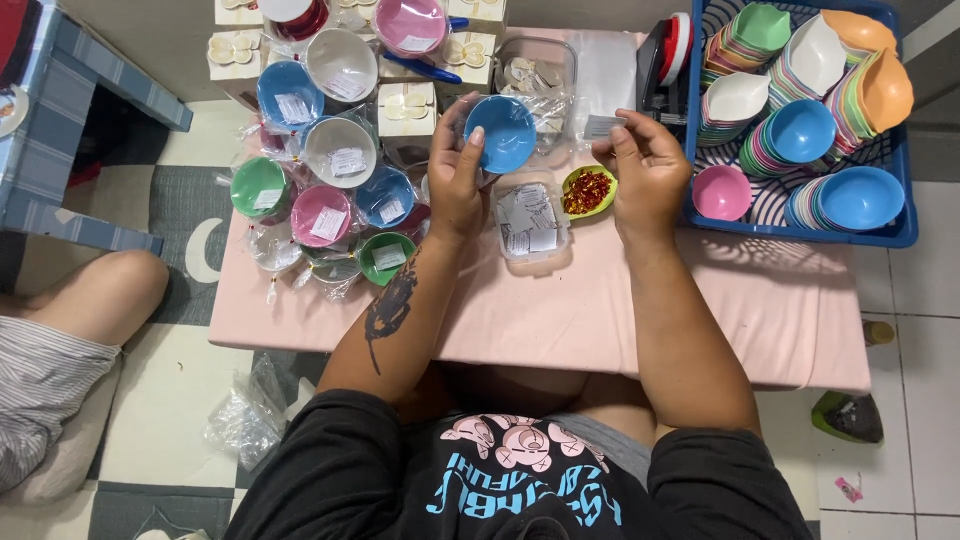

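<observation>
My left hand holds a small blue bowl tilted up above the pink low table. My right hand pinches a small white label just right of the bowl. Below the bowl sits a clear plastic box of paper labels. A small green dish of red bits lies between that box and my right hand.
Several wrapped bowls in blue, white, green and pink crowd the table's left side, with small white boxes behind. A blue basket of stacked coloured bowls stands at right. Another person's knee is at left. Plastic bags lie on the floor.
</observation>
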